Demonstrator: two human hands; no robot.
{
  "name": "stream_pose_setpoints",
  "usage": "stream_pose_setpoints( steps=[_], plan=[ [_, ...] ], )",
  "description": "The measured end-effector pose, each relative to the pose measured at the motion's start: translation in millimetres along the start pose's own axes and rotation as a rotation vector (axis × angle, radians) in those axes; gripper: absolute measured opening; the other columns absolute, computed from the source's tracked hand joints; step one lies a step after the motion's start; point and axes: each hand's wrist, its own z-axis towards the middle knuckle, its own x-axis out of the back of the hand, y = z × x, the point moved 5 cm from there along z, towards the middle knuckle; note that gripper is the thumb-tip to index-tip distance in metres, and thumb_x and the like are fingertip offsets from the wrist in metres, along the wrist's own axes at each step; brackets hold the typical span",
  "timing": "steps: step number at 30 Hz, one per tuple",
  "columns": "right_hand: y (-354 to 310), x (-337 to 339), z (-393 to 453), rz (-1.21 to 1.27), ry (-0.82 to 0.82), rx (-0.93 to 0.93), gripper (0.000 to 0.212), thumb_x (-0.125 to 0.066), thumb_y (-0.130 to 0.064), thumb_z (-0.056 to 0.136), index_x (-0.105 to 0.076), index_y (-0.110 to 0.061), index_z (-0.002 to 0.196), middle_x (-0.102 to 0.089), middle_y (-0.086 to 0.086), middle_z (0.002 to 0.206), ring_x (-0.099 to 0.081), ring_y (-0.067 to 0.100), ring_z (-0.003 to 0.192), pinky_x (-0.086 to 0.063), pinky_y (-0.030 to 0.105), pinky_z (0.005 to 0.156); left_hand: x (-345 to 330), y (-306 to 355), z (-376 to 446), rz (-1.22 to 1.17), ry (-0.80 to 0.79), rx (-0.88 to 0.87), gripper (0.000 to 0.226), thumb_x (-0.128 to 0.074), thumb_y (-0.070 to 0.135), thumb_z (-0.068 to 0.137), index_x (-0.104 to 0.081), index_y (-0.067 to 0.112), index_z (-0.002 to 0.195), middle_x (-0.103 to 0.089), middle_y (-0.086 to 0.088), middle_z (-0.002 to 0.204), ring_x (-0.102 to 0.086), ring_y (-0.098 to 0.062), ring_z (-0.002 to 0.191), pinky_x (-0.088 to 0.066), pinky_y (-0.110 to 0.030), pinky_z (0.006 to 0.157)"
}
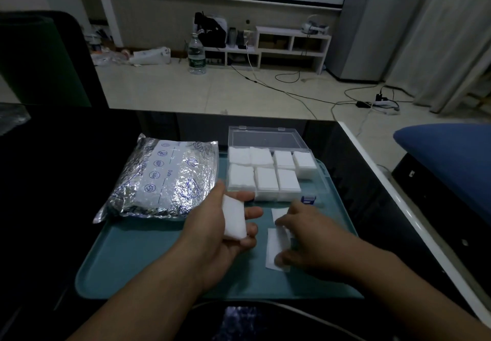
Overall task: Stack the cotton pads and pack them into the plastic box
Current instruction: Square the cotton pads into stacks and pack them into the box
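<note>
**Pad stack in the left hand, loose pads under the right**

Head view: teal tray (138,261) taken as landmark. Above its middle, left hand (212,234) curled round a thick stack of cotton pads (234,221), thumb on the far edge, fingertips on the near side. Toward the tray's right, right hand (305,237) lowered onto loose cotton pads (275,247) lying flat on the tray, fingertips pinching one sheet's edge. At the tray's far right corner, plastic box (265,138) with lid thrown back, seven compartments filled with white pads, the near right one unfilled. On the tray's far left, silver foil bag (164,178).
</note>
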Motion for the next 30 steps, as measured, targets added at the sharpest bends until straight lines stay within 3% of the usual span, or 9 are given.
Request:
stream_pose_setpoints(
  steps=[6, 12, 15, 17, 20, 25, 27, 30],
  plan=[
    [-0.4, -6.4, 6.2, 0.112, 0.0, -0.063, 0.048, -0.082, -0.041, 0.07, -0.058, -0.027, 0.11, -0.039, -0.007, 0.106, -0.047, 0.016, 0.11, -0.039, 0.026, 0.087, 4.2, 2.5, 0.0, -0.005, 0.021, -0.007, 0.053, -0.034, 0.047, 0.102, -0.062, 0.004, 0.092, -0.06, -0.011, 0.062, -0.042, -0.017, 0.048, -0.03, -0.018, 0.037],
    [-4.2, -8.3, 3.7, 0.238, 0.013, -0.071, 0.049, -0.077, -0.023, 0.076, -0.054, -0.026, 0.119, -0.056, -0.004, 0.106, -0.055, 0.014, 0.094, -0.038, 0.021, 0.07, 5.3, 0.9, 1.1, 0.005, 0.026, -0.005, 0.051, -0.034, 0.046, 0.103, -0.062, 0.005, 0.093, -0.06, -0.012, 0.064, -0.043, -0.017, 0.048, -0.031, -0.019, 0.037],
    [-2.6, -6.7, 3.7, 0.367, 0.009, -0.064, 0.035, -0.077, -0.018, 0.075, -0.063, -0.029, 0.105, -0.06, -0.012, 0.089, -0.056, 0.002, 0.076, -0.041, 0.012, 0.06, 5.2, 1.8, 0.9, 0.012, 0.029, -0.009, 0.05, -0.034, 0.045, 0.103, -0.062, 0.004, 0.093, -0.059, -0.012, 0.063, -0.043, -0.017, 0.048, -0.03, -0.018, 0.038],
    [0.9, 2.8, 2.6, 0.474, 0.035, -0.07, 0.023, -0.078, -0.017, 0.075, -0.066, -0.027, 0.092, -0.065, -0.01, 0.085, -0.061, 0.002, 0.076, -0.046, 0.008, 0.062, 5.4, 3.1, 1.0, 0.014, 0.032, -0.017, 0.051, -0.034, 0.045, 0.103, -0.062, 0.004, 0.091, -0.059, -0.011, 0.061, -0.042, -0.017, 0.047, -0.03, -0.017, 0.038],
    [4.7, 25.2, -5.4, 0.685, 0.083, -0.097, 0.022, -0.08, -0.012, 0.076, -0.069, -0.021, 0.092, -0.069, 0.001, 0.091, -0.068, 0.011, 0.077, -0.058, 0.021, 0.066, 5.6, 3.6, 1.1, 0.037, 0.046, -0.031, 0.051, -0.034, 0.045, 0.103, -0.062, 0.004, 0.091, -0.06, -0.01, 0.059, -0.043, -0.017, 0.046, -0.03, -0.018, 0.039],
    [0.1, 50.6, -18.9, 0.848, 0.107, -0.003, 0.022, -0.08, -0.009, 0.074, -0.07, -0.01, 0.093, -0.072, 0.006, 0.077, -0.063, 0.008, 0.056, -0.052, 0.019, 0.053, 2.3, 0.8, -1.1, 0.108, 0.05, -0.045, 0.05, -0.036, 0.046, 0.102, -0.062, 0.004, 0.096, -0.062, -0.011, 0.06, -0.048, -0.018, 0.045, -0.034, -0.02, 0.039],
    [-9.7, 50.8, -19.1, 0.842, 0.101, 0.062, 0.023, -0.081, -0.009, 0.072, -0.071, -0.008, 0.092, -0.073, 0.003, 0.078, -0.065, 0.01, 0.062, -0.054, 0.023, 0.056, -1.2, -2.7, -1.8, 0.149, 0.049, -0.035, 0.05, -0.037, 0.046, 0.102, -0.063, 0.003, 0.1, -0.065, -0.014, 0.064, -0.055, -0.022, 0.046, -0.04, -0.023, 0.042],
    [-27.1, 42.0, -14.0, 0.712, 0.129, 0.146, 0.031, -0.085, -0.016, 0.069, -0.071, -0.016, 0.097, -0.073, 0.0, 0.092, -0.067, 0.003, 0.079, -0.058, 0.027, 0.073, -6.9, -13.0, -2.4, 0.126, 0.01, 0.041, 0.052, -0.04, 0.049, 0.1, -0.062, 0.003, 0.109, -0.07, -0.017, 0.077, -0.064, -0.024, 0.05, -0.048, -0.028, 0.043]
  ],
)
